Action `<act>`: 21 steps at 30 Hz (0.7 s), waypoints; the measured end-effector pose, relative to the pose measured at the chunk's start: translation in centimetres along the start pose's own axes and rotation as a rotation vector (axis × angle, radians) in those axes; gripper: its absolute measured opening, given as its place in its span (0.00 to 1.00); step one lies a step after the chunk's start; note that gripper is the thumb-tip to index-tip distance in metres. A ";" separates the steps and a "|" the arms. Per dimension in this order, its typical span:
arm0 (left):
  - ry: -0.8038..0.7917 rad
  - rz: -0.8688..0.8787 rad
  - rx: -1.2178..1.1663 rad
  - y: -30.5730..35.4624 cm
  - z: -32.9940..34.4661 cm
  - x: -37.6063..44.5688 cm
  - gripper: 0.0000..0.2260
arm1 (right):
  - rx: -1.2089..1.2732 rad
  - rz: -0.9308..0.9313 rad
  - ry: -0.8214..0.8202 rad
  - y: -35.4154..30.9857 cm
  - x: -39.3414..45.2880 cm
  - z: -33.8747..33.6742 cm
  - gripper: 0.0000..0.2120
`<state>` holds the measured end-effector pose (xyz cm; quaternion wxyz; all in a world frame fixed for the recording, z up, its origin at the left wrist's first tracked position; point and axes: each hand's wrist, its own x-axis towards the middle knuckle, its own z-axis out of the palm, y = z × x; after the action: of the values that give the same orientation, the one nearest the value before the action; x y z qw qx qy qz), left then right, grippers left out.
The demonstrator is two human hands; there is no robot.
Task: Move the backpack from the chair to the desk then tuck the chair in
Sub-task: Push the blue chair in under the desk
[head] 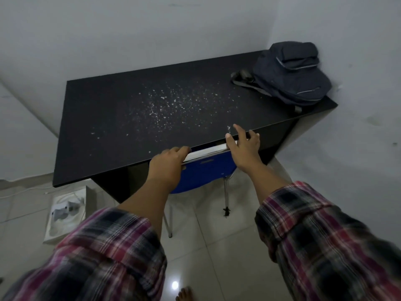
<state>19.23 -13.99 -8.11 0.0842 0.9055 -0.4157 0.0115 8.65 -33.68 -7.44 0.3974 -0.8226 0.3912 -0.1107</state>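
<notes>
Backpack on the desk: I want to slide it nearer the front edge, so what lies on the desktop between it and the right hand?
In the head view, only bare black desk with scattered pale flecks lies between the backpack and the right hand.

— How many of each?
— One backpack [290, 72], one blue chair [204, 172], one bench [130, 118].
— And hands?
— Two hands: left [168, 164], right [244, 148]. One white box [65, 216] on the floor.

Backpack [290, 72] on desk [121, 118], far right corner, against the wall. Chair [204, 172] pushed under desk's near edge, seemingly touching it. Box [65, 216] on floor, left of chair.
</notes>
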 end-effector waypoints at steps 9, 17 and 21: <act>0.073 -0.106 0.122 1.3 0.2 1.7 0.27 | -0.150 -0.142 -0.045 -0.4 3.0 -0.1 0.28; 0.130 -0.149 0.209 1.8 0.4 2.1 0.25 | -0.169 -0.397 -0.156 1.5 4.3 -1.5 0.25; 0.152 -0.129 0.263 0.3 -0.3 3.8 0.24 | -0.222 -0.439 -0.106 0.0 5.9 -1.2 0.20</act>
<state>21.53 -16.98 -7.46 -0.0032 0.9300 -0.3442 0.1288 12.00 -38.65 -7.39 0.2911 -0.9311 0.1918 -0.1073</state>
